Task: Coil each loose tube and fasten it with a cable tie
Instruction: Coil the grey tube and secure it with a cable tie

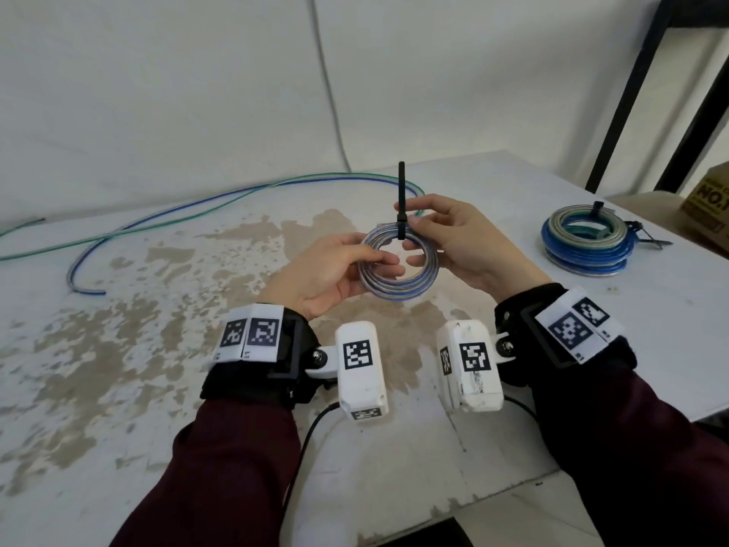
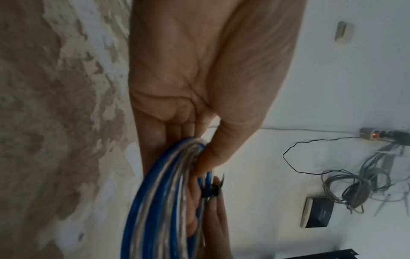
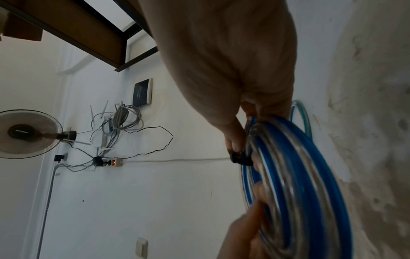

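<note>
I hold a small coil of blue and clear tube (image 1: 398,284) above the middle of the table, one hand on each side. My left hand (image 1: 388,264) grips its left side, thumb on top and fingers under; the left wrist view shows the coil (image 2: 164,201) against the palm. A black cable tie (image 1: 401,199) is looped round the top of the coil, its tail standing straight up. My right hand (image 1: 410,215) pinches the tie at its head, with its lower fingers inside the ring. The tie head (image 3: 238,157) sits under the thumb beside the coil (image 3: 299,184).
A loose blue tube (image 1: 118,240) and a green one (image 1: 197,203) trail across the back left of the worn table (image 1: 157,349). Tied coils (image 1: 587,242) are stacked at the right. Beyond them stand a cardboard box (image 1: 706,207) and a black shelf frame (image 1: 631,92).
</note>
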The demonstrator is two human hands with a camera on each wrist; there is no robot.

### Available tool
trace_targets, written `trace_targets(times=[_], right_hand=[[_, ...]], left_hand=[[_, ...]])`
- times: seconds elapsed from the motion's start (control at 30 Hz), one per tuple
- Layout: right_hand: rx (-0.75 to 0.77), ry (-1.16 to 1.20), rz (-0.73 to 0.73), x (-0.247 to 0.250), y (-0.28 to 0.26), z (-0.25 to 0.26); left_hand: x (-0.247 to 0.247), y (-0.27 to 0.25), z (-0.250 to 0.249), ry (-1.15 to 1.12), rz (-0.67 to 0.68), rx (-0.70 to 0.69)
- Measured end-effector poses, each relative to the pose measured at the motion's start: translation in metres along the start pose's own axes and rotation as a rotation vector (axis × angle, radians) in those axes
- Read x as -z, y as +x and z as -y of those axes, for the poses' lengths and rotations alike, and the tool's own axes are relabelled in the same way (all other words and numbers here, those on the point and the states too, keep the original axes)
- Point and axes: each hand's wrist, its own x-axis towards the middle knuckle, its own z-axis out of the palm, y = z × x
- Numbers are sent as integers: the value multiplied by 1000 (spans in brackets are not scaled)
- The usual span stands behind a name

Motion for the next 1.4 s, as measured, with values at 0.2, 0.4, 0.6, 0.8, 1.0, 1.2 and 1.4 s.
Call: trace_targets(times=[0.2,0.4,0.6,0.8,1.0,1.2,1.4], right_hand=[[128,-61,-39,-9,0,-4],[41,-28,0,-10,0,-5],[86,-110,-17,-7,1,-5],[131,-173,97,-11,-2,0],[138,-173,88,-13,-6,3],[96,-115,79,-14,-5,3],[-44,-90,71,-12,0,4]], left_hand=[[-4,5,2,-229,-3,7],[-6,8,6,-118,-64,-90],[-8,7,4,-79,-65,-69],[-8,1,-2,-79,35,50],[-12,4,1,49,-145,-85],[-11,3,1,6,-155,-115],[-10,2,5,161,-134,-113]])
